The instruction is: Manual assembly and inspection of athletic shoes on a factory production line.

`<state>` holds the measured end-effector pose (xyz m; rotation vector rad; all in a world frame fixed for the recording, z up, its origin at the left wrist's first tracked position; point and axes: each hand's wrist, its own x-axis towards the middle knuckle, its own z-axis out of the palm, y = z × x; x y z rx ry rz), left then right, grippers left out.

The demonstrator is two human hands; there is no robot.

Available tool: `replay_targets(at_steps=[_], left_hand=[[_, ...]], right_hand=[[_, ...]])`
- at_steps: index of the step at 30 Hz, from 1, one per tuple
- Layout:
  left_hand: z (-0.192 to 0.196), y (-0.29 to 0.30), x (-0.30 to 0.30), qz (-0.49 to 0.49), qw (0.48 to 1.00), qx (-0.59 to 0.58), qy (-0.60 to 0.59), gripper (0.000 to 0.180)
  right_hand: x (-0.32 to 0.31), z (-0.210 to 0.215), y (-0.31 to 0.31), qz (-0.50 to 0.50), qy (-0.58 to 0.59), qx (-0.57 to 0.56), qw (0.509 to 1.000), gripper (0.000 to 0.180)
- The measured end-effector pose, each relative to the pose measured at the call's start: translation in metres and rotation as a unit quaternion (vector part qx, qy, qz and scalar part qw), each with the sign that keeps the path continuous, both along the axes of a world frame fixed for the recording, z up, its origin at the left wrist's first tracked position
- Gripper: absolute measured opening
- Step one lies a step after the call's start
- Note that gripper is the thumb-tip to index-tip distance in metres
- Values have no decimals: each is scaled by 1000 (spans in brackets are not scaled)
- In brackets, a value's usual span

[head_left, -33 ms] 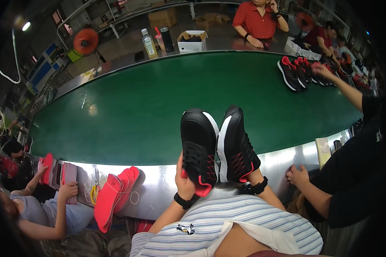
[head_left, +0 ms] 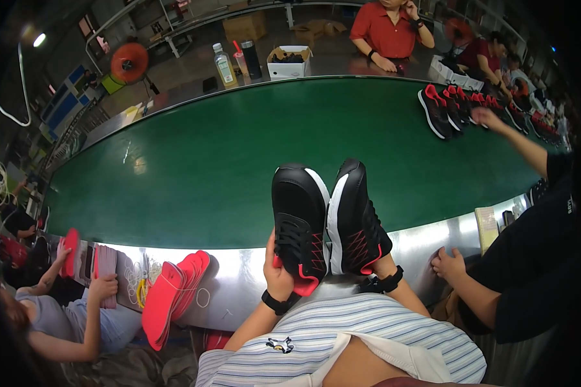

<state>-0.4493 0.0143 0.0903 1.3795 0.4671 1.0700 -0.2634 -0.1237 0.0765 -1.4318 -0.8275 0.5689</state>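
I hold a pair of black sneakers upright side by side, toes up, above the near edge of the green belt. Around the heel of the left sneaker, which has black laces, red stitching and a red collar lining, my left hand is closed. My right hand grips the right sneaker from its outer side; its fingers are mostly hidden behind the shoe. The white soles of the two sneakers face each other and nearly touch. Each of my wrists wears a black band.
Red insoles lie in a stack on the metal ledge, near yellow-handled snips. A co-worker at left handles insoles. At right, another co-worker's hand reaches to a row of sneakers. Bottles and a white box stand across the belt.
The right co-worker's hand and the sneakers at the far right have shifted slightly. The insole in the left co-worker's hand has moved a little. My hands and the pair stay put.
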Motion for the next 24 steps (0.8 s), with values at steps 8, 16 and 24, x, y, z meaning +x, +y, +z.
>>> replay_targets(at_steps=[8, 16, 24], left_hand=[[-11, 18, -6, -89, 988, -125, 20, 48], [-6, 45, -21, -144, 899, 212, 355, 49], [101, 35, 30, -193, 979, -42, 39, 54]], right_hand=[[-3, 4, -3, 9, -79, -6, 997, 45], [8, 28, -14, 47, -108, -67, 991, 48], [-22, 48, -7, 63, -120, -39, 990, 60]])
